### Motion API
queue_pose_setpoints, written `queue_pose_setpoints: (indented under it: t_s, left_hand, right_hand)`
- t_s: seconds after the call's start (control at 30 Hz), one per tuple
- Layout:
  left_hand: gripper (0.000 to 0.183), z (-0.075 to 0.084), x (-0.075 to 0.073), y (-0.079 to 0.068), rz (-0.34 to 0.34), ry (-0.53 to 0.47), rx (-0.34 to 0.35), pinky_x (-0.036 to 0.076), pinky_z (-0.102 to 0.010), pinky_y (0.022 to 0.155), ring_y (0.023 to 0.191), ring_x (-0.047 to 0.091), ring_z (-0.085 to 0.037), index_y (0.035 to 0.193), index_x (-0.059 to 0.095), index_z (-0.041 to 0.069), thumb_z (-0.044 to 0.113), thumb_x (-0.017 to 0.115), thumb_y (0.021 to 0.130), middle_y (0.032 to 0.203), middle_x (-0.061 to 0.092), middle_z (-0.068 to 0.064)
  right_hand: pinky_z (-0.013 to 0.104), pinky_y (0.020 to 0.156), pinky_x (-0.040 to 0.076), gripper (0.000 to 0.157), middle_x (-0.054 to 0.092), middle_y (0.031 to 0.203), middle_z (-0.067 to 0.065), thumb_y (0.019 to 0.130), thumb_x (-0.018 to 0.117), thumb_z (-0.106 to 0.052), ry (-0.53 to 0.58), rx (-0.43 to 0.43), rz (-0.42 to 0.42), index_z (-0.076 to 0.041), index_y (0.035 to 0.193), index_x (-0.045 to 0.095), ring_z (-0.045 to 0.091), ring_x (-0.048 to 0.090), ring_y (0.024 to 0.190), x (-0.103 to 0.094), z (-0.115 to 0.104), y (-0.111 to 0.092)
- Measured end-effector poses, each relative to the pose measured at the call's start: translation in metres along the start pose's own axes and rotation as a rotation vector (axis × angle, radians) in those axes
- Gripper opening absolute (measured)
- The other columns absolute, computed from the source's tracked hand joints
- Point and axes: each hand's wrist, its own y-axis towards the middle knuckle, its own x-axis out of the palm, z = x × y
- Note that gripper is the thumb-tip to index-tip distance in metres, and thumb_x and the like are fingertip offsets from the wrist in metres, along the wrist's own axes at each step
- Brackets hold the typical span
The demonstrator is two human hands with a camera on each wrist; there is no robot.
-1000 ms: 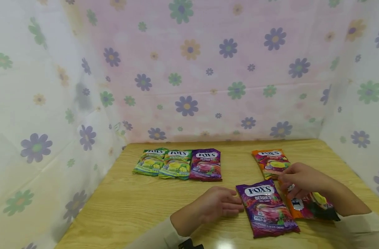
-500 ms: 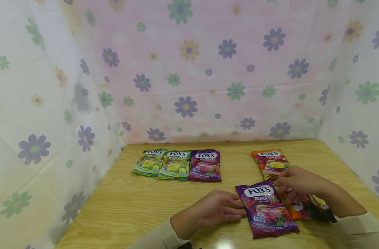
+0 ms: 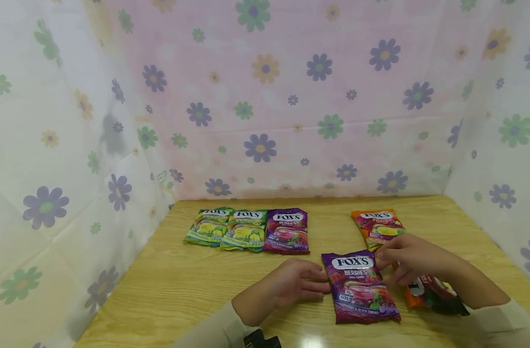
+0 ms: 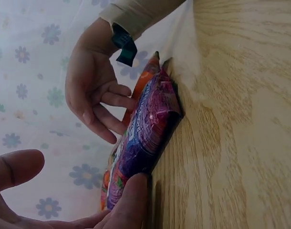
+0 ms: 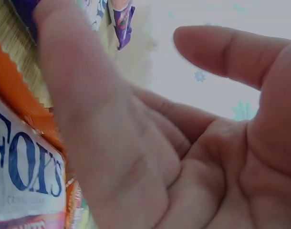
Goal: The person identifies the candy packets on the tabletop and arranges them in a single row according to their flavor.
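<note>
So I've got a purple Berries bag point(image 3: 362, 290) lying face up on the table point(image 3: 195, 295) between my two hands, logo end pointing away from me and the whole thing turned a little askew. My left hand point(image 3: 295, 285) is at its left edge, fingers loose and slightly bent, thumb well clear in the left wrist view, so it's just fingertips against the side of the bag and no actual grip. My right hand point(image 3: 410, 261) is at the opposite edge near the top, fingers loosely bent, thumb off to one side in the right wrist view, also not wrapped round anything; an index finger reaches the purple wrapper, though it's blurry so I can't tell how firmly it touches. Partly under that hand is a near orange bag point(image 3: 438, 297), lying sideways and half hidden by my wrist. Just beyond my fingers there's a far orange bag point(image 3: 378, 224), face up and slightly tilted. Over at the back left is a row: outer green bag point(image 3: 209, 228), inner green bag point(image 3: 246, 234), then a back purple bag point(image 3: 287, 234), all side by side. Floral cloth point(image 3: 282, 111) hangs behind everything and down both sides.
</note>
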Motion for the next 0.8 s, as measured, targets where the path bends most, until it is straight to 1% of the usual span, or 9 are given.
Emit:
queue_pose_setpoints:
  t_s: [0.13, 0.23, 0.4, 0.47, 0.53, 0.7, 0.8]
  left_hand:
    - [0.044, -0.001, -0.002, 0.000, -0.050, 0.050, -0.034, 0.059, -0.048, 0.098, 0.119, 0.069, -0.040, 0.135, 0.053, -0.007, 0.019, 0.056, 0.100, 0.128, 0.069, -0.021]
    - [0.037, -0.002, -0.001, 0.000, -0.097, 0.086, -0.050, 0.059, -0.048, 0.097, 0.116, 0.071, -0.039, 0.131, 0.054, -0.006, 0.018, 0.054, 0.103, 0.123, 0.070, -0.018]
    - [0.027, 0.000, 0.001, -0.002, -0.157, 0.144, -0.080, 0.059, -0.047, 0.096, 0.111, 0.074, -0.034, 0.121, 0.061, -0.002, 0.016, 0.055, 0.102, 0.110, 0.072, -0.011]
    - [0.026, 0.001, 0.001, -0.002, -0.171, 0.161, -0.094, 0.060, -0.046, 0.095, 0.109, 0.075, -0.031, 0.121, 0.061, -0.001, 0.016, 0.056, 0.102, 0.107, 0.071, -0.009]
    - [0.030, 0.001, 0.000, -0.002, -0.174, 0.168, -0.098, 0.060, -0.045, 0.095, 0.107, 0.075, -0.030, 0.125, 0.060, -0.001, 0.017, 0.056, 0.103, 0.107, 0.072, -0.010]
    - [0.043, 0.000, -0.002, 0.000, -0.180, 0.160, -0.093, 0.060, -0.046, 0.096, 0.109, 0.074, -0.031, 0.140, 0.053, -0.003, 0.016, 0.056, 0.102, 0.113, 0.072, -0.013]
    - [0.046, -0.001, -0.004, 0.001, -0.195, 0.147, -0.091, 0.060, -0.046, 0.096, 0.109, 0.074, -0.031, 0.143, 0.051, -0.004, 0.015, 0.057, 0.101, 0.114, 0.071, -0.013]
  right_hand:
    - [0.044, 0.066, 0.065, 0.037, 0.073, 0.107, 0.014, 0.107, 0.054, -0.026, -0.075, 0.041, 0.027, 0.005, 0.119, 0.069, 0.034, 0.076, 0.077, 0.006, -0.002, -0.002]
    - [0.043, 0.062, 0.064, 0.035, 0.071, 0.101, 0.013, 0.107, 0.055, -0.029, -0.097, 0.051, 0.006, 0.003, 0.112, 0.070, 0.034, 0.077, 0.074, 0.010, -0.004, -0.002]
    - [0.041, 0.058, 0.063, 0.038, 0.070, 0.097, 0.012, 0.106, 0.057, -0.029, -0.083, 0.031, -0.031, 0.004, 0.122, 0.066, 0.035, 0.077, 0.073, 0.015, -0.004, -0.004]
    - [0.042, 0.058, 0.063, 0.039, 0.069, 0.096, 0.012, 0.106, 0.057, -0.029, -0.072, 0.020, -0.042, 0.004, 0.125, 0.065, 0.035, 0.077, 0.074, 0.016, -0.004, -0.003]
    - [0.042, 0.059, 0.063, 0.039, 0.068, 0.096, 0.013, 0.106, 0.057, -0.029, -0.066, 0.012, -0.045, 0.004, 0.125, 0.065, 0.035, 0.077, 0.074, 0.017, -0.003, -0.002]
    - [0.045, 0.063, 0.064, 0.052, 0.068, 0.100, 0.014, 0.107, 0.056, -0.031, -0.023, 0.025, -0.038, 0.009, 0.140, 0.054, 0.037, 0.076, 0.076, 0.015, 0.001, -0.001]
    - [0.047, 0.066, 0.064, 0.056, 0.069, 0.101, 0.014, 0.107, 0.056, -0.032, 0.001, 0.038, -0.040, 0.010, 0.143, 0.050, 0.037, 0.076, 0.078, 0.013, 0.003, -0.001]
